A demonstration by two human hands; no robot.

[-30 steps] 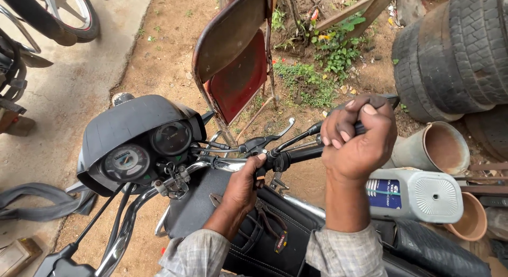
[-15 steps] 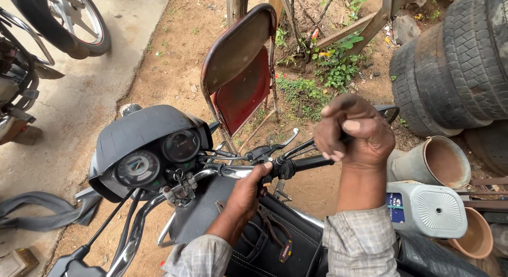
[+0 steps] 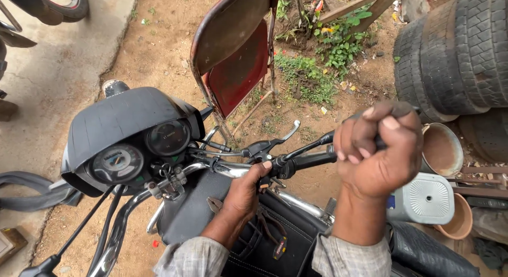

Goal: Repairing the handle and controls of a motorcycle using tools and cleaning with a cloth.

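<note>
I look down on a black motorcycle with two round gauges (image 3: 140, 150) behind a dark visor. My right hand (image 3: 378, 150) is a closed fist wrapped around the right handlebar grip (image 3: 312, 159), together with the black brake lever (image 3: 312, 143). My left hand (image 3: 246, 189) rests lower, on the chrome handlebar (image 3: 233, 170) beside the switch housing (image 3: 283, 166), with its fingertips touching that black housing. A silver clutch-style lever (image 3: 288, 131) sticks out just above the left hand. Both sleeves are pale checked cloth.
A rusty folding chair with a red seat (image 3: 238, 55) leans just ahead of the bike. Stacked tyres (image 3: 460, 49) stand at the right, with a clay pot (image 3: 439, 150), a grey plastic can (image 3: 423, 197) and plants (image 3: 344, 41) nearby. Concrete and another motorcycle's wheel (image 3: 58, 2) lie at the left.
The view has tilted and moved closer. My right fist has stayed closed on the grip and turned slightly; my left hand has slid up along the bar to the switch housing.
</note>
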